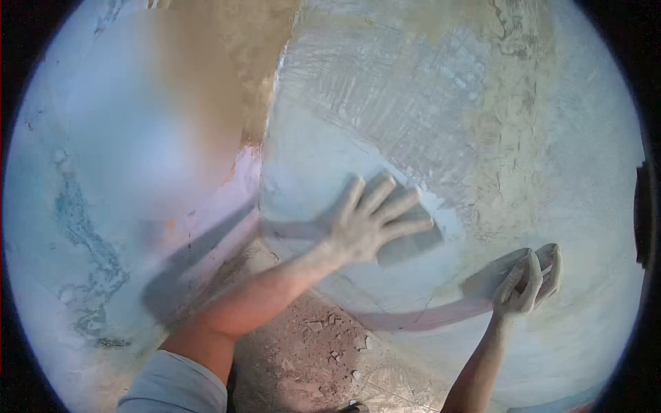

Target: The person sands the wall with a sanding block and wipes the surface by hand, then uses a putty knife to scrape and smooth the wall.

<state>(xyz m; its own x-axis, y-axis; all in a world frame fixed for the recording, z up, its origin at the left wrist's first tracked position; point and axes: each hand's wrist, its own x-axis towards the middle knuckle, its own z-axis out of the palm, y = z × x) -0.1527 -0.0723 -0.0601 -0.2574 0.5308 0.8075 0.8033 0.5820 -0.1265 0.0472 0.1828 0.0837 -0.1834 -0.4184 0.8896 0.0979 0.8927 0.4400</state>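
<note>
My left hand (368, 224) lies flat with its fingers spread, pressing a dark grey rectangular sheet of sandpaper (416, 249) against the pale plastered wall (310, 148). Much of the sheet is covered by the palm and fingers. Pale dust coats this hand and the forearm. Further right and lower, my right hand (521, 289) is at the wall with its fingers apart and slightly bent. Nothing can be made out in it, though dark shading lies between and behind its fingers.
A corner of the room runs down left of my left hand, with a bare brown strip (265, 69) above. The wall has a rough, streaked patch (406, 89) and a yellowish vertical band (509, 131). Broken plaster bits (334, 337) litter the floor. The upper left is blurred.
</note>
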